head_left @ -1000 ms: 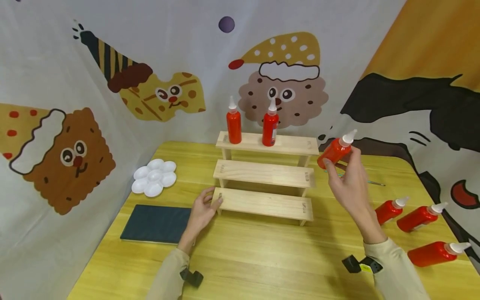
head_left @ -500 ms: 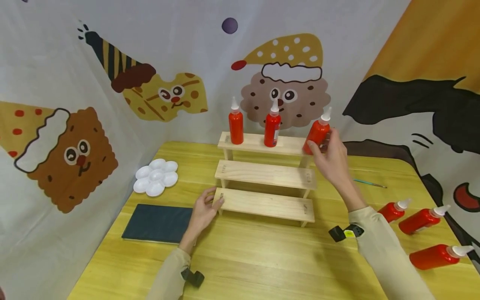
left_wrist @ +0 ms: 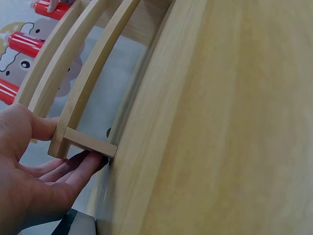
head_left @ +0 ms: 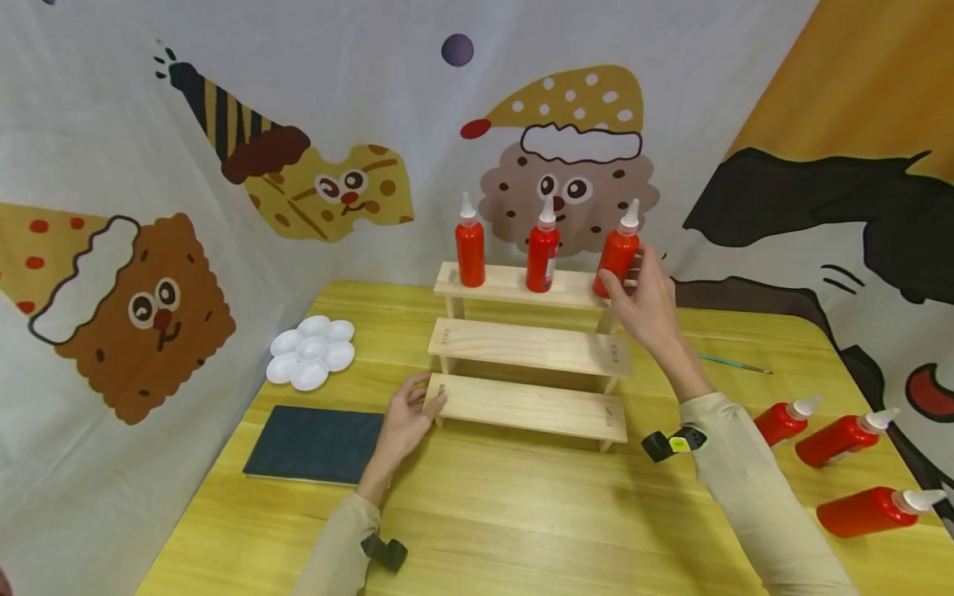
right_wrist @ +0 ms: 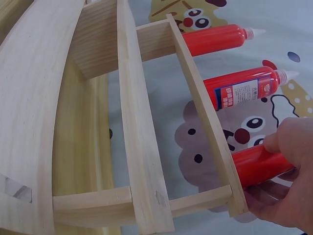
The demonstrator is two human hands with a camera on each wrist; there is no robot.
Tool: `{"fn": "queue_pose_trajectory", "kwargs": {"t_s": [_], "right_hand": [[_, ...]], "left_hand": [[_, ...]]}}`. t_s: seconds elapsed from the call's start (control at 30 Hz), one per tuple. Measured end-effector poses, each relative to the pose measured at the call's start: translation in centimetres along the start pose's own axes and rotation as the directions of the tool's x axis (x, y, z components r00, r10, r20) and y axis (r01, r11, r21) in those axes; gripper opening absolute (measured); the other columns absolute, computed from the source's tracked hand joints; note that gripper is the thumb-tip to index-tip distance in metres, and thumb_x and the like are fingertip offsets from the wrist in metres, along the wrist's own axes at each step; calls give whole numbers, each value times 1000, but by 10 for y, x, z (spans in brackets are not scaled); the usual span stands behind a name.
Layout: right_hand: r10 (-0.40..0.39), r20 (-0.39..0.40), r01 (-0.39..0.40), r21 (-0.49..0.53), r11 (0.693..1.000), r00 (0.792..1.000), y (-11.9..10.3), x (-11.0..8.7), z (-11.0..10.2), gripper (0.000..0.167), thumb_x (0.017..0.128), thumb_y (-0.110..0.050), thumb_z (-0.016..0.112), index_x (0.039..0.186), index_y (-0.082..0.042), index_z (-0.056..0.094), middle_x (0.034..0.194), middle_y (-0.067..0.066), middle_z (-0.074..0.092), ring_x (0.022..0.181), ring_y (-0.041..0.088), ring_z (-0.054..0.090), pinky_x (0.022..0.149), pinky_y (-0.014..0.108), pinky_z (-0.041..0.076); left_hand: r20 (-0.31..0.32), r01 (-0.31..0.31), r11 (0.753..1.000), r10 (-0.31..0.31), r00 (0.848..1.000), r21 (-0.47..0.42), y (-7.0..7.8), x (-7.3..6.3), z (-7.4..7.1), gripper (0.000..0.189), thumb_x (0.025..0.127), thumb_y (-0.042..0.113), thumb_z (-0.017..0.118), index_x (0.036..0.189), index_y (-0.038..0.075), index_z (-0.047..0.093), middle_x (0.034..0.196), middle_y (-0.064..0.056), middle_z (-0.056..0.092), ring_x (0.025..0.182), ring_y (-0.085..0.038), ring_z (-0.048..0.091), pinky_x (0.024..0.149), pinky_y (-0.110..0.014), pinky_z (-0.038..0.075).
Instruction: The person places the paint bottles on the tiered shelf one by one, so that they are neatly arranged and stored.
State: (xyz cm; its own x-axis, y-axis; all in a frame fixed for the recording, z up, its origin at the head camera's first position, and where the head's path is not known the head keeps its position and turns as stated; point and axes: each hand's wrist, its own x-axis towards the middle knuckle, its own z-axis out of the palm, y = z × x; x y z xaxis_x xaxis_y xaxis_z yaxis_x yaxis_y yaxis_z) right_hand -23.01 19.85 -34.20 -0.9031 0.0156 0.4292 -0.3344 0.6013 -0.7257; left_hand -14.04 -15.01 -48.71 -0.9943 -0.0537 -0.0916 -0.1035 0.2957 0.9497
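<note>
A craft corner is suggested by the cartoon-printed cloth [head_left: 358, 83] hung behind the gripped bottle [head_left: 620, 252], the paintbrush [head_left: 734, 363] laid to its right on a table [head_left: 507, 513], and the palette [head_left: 310, 351] well to its left.

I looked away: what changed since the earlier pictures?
The right hand has brought its red bottle leftward to the right end of the top shelf, more upright and still gripped. The two other bottles up there stayed put, and the left hand still holds the left end of the lowest shelf.
</note>
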Motion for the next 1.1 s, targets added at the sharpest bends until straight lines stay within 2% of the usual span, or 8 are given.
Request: {"fn": "queue_pose_trajectory", "kwargs": {"t_s": [0.27, 0.5, 0.63, 0.77, 1.1], "right_hand": [[4, 2, -4, -1, 1000, 1000, -1, -1, -3, 59, 100, -19, 64, 145, 6, 36, 134, 29, 57, 113, 44, 62, 97, 58, 53], [43, 2, -43, -12, 999, 999, -6, -14, -14, 64, 100, -28, 64, 149, 3, 35, 135, 28, 55, 120, 42, 57, 102, 57, 50], [49, -29, -49, -9, 999, 998, -7, -26, -24, 63, 100, -26, 64, 149, 2, 36, 136, 28, 53, 124, 42, 55, 106, 57, 46], [33, -95, -33, 4, 999, 995, -4, -41, -34, 61, 99, -19, 65, 149, 3, 36, 135, 28, 52, 124, 42, 54, 106, 58, 44], [124, -205, -135, -40, 990, 971, 5, -85, -70, 63, 99, -21, 65, 153, -13, 34, 144, 16, 49, 131, 33, 50, 113, 31, 42]], "left_hand": [[6, 6, 1000, -6, 1000, 6, 3, 1, -1, 58, 99, 23, 68, 150, 6, 47, 134, -26, 63, 117, -42, 66, 89, -46, 59], [10, -4, 1000, 4, 1000, 13, 2, 2, -1, 59, 99, 24, 68, 150, 6, 46, 136, -27, 61, 120, -43, 64, 92, -48, 58], [8, 2, 1000, -2, 1000, 10, 2, 3, -2, 59, 99, 25, 68, 151, 7, 46, 138, -27, 60, 122, -43, 63, 93, -49, 57], [5, 18, 1000, -18, 1000, 10, 1, 2, -2, 58, 99, 26, 68, 150, 9, 47, 139, -27, 59, 123, -43, 62, 93, -49, 57], [13, 6, 1000, -6, 1000, 12, 0, 1, -1, 58, 99, 25, 68, 150, 6, 46, 136, -28, 60, 120, -43, 64, 90, -47, 58]]}}
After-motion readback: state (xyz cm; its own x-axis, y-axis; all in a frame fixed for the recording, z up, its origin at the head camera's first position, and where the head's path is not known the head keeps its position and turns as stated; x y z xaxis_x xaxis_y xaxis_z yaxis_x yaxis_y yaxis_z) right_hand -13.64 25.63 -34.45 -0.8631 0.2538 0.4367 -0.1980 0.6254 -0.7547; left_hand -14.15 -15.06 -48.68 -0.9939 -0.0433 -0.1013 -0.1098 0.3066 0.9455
